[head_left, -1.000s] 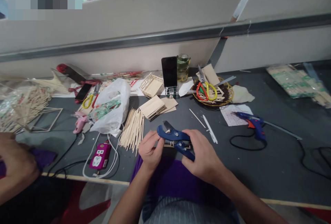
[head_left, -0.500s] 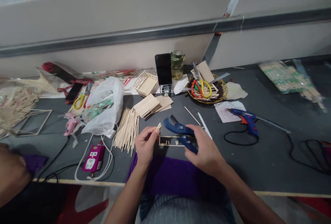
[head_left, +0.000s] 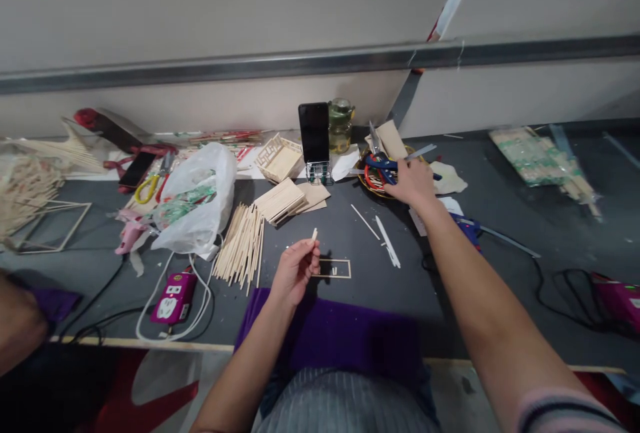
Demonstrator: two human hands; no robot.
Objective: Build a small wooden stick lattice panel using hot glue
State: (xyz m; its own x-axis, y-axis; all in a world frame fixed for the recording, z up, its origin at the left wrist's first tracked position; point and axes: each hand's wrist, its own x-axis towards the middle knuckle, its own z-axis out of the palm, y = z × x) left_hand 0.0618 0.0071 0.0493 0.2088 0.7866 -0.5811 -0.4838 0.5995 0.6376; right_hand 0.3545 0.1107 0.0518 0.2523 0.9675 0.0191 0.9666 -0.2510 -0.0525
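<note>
My left hand (head_left: 296, 268) is closed in a pinch around short wooden stick pieces (head_left: 315, 234) that poke up past the fingertips. Just right of it on the dark table lies a small rectangular stick frame (head_left: 345, 269), with tiny stick bits inside. My right hand (head_left: 414, 183) reaches far forward over the yellow-rimmed basket (head_left: 369, 187), its fingers around blue hand cutters (head_left: 385, 164). The cutters rest over or just above scissors and stick scraps in the basket; whether they touch is unclear.
A stick bundle (head_left: 242, 243), stacked thin boards (head_left: 280, 200) and a small wooden box (head_left: 281, 158) lie ahead left. A phone (head_left: 315, 132) stands upright. A blue glue gun (head_left: 467, 230) is partly behind my right arm. A pink power strip (head_left: 175, 298) trails cables. Another person's arm (head_left: 20, 323) is at left.
My right hand has carried the blue cutters from beside the stick frame forward and right to the basket. My left hand stays near the frame, still pinching the stick pieces.
</note>
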